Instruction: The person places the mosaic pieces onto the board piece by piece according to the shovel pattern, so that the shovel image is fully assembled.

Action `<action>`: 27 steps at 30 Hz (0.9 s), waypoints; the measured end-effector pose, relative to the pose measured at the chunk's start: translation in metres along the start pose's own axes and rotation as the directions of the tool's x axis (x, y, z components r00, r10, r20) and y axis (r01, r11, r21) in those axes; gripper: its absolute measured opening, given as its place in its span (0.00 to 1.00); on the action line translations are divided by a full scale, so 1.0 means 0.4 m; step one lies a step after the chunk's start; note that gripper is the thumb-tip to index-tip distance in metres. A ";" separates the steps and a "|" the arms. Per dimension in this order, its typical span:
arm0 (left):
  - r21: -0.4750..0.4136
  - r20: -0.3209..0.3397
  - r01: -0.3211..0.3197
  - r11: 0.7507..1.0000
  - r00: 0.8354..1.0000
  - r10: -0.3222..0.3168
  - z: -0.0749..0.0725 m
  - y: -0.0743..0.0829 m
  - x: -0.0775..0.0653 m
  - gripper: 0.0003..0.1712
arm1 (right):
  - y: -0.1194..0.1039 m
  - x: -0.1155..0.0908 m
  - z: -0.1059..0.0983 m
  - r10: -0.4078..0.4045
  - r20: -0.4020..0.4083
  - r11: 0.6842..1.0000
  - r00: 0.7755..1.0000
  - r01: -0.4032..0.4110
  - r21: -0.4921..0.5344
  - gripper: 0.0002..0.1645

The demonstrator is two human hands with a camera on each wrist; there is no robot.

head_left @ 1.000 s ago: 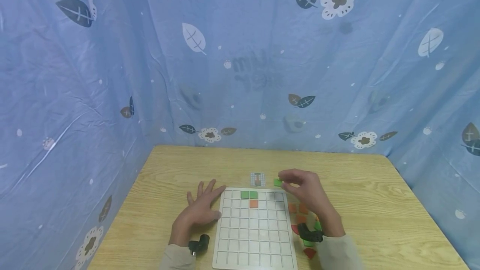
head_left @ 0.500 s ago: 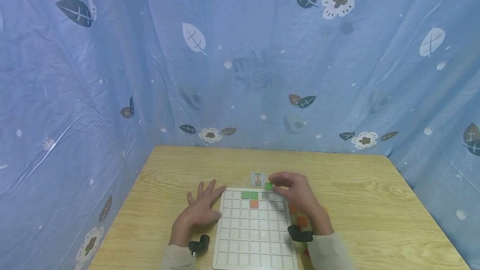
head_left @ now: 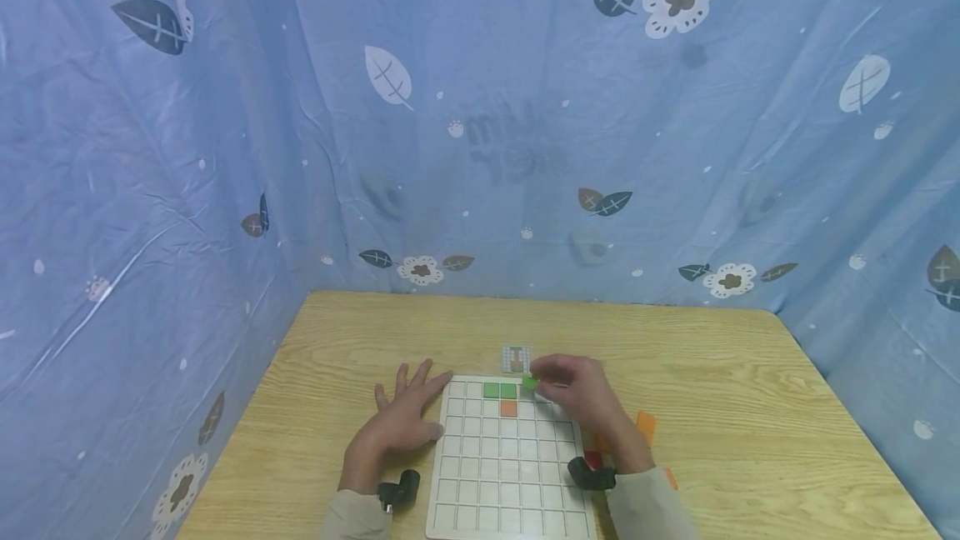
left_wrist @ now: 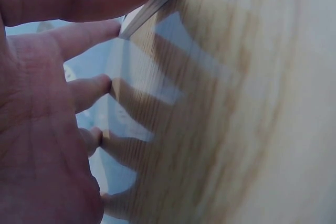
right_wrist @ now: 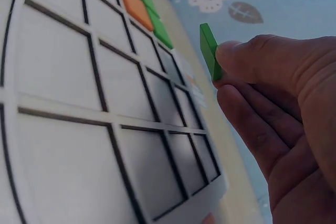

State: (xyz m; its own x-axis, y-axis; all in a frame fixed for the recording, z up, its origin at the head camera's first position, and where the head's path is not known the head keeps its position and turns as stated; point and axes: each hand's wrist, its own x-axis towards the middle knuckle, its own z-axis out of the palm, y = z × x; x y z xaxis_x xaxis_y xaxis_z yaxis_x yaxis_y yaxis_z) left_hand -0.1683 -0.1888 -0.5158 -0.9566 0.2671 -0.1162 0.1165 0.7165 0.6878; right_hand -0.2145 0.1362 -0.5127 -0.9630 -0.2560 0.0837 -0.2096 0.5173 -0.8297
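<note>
The green tile [right_wrist: 209,51] is between the thumb and fingers of my right hand [head_left: 576,387], pinched by one end with most of its narrow edge and face showing. The grip is closed down to the tile's thickness, and it has hold of nothing else. In the head view the tile is over the far edge of the board [head_left: 487,492], right of the middle; from my right wrist I see it tilted, not lying in a cell.

On the board, two green squares [head_left: 499,391] sit side by side in the far row, third and fourth from the left. An orange square [head_left: 509,408] sits directly below the right one. Just beyond the far edge lies a small card [head_left: 516,359] (its printed grid is too small for me to read well).

My left hand [head_left: 402,421] has its fingers spread, gripping nothing; thumb and forefinger touch the board's left side, and other fingertips rest on the table [head_left: 750,407].

Near my right forearm lie a red piece [head_left: 593,460] and an orange piece [head_left: 646,426], others partly hidden. Behind the table hangs a blue curtain [head_left: 480,65] printed with leaves and flowers.
</note>
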 end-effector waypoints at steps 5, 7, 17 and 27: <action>0.007 -0.003 0.002 1.000 1.000 -0.002 0.001 -0.001 0.001 0.54 | 0.010 0.003 0.011 -0.024 0.003 1.000 1.000 0.024 -0.013 0.19; 0.009 -0.004 0.005 1.000 1.000 -0.005 0.002 -0.001 0.001 0.54 | 0.012 0.004 0.013 -0.034 0.005 0.999 0.999 0.034 -0.015 0.19; 0.008 -0.003 0.010 1.000 1.000 -0.010 0.002 0.001 0.000 0.54 | 0.015 0.001 0.023 -0.043 0.004 0.995 0.999 0.043 -0.088 0.18; 0.007 0.000 0.017 1.000 1.000 -0.017 -0.002 0.007 -0.002 0.54 | 0.009 0.000 0.029 -0.121 0.036 0.980 0.992 0.125 -0.155 0.20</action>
State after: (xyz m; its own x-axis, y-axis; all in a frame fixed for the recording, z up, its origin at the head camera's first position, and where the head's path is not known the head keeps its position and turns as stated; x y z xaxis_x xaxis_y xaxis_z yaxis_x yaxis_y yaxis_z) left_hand -0.1674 -0.1874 -0.5131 -0.9584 0.2553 -0.1278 0.1023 0.7251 0.6810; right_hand -0.2132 0.1287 -0.5220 -0.9239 -0.3459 0.1633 -0.3519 0.6015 -0.7172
